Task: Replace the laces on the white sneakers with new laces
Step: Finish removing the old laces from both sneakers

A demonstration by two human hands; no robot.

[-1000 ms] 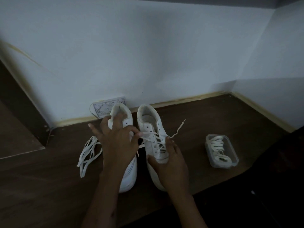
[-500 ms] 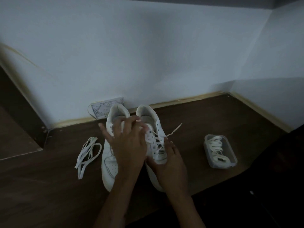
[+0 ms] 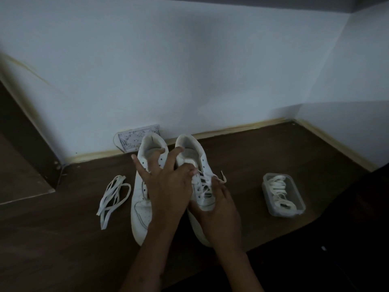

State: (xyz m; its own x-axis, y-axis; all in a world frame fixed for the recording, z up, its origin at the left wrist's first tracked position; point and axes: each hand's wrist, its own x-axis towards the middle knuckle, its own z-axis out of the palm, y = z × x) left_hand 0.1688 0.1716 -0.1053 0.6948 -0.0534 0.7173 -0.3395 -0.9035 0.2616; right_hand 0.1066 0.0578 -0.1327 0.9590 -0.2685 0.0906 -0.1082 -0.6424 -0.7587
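Lower left of the frame: loose laces [image 3: 113,199] lying in a tangle on the bench [image 3: 242,157], well apart from both hands, probably the pair already pulled from a shoe. Just above and to the right, a wall plate [image 3: 134,138] at the foot of the wall.

Next, the left sneaker [image 3: 140,209], heel to the wall, toe toward the viewer, eyelets bare. Had been largely covered a second earlier; now mostly exposed.

Centre: the left hand [image 3: 168,186], shifted rightward off that shoe and stretched across to its neighbour, fingers fanned over both shoe openings, thumb side down at the upper eyelets of the right sneaker [image 3: 189,148]. Grip there too dim to judge: pinching the lace or merely touching it, cannot tell.

Right of centre: the right hand [image 3: 219,209], grip clenched around the forefoot of the right sneaker, thumb lying on the crossed lacing, steadying it. Beside the thumb, the free lace end [image 3: 223,177], earlier flung up and to the right, now short and close to the shoe.

Judged from this: unlacing of the second shoe under way from the top rows down, several crossings left.

Far right: a clear plastic box [image 3: 284,194] holding coiled laces, likely the new ones, untouched.
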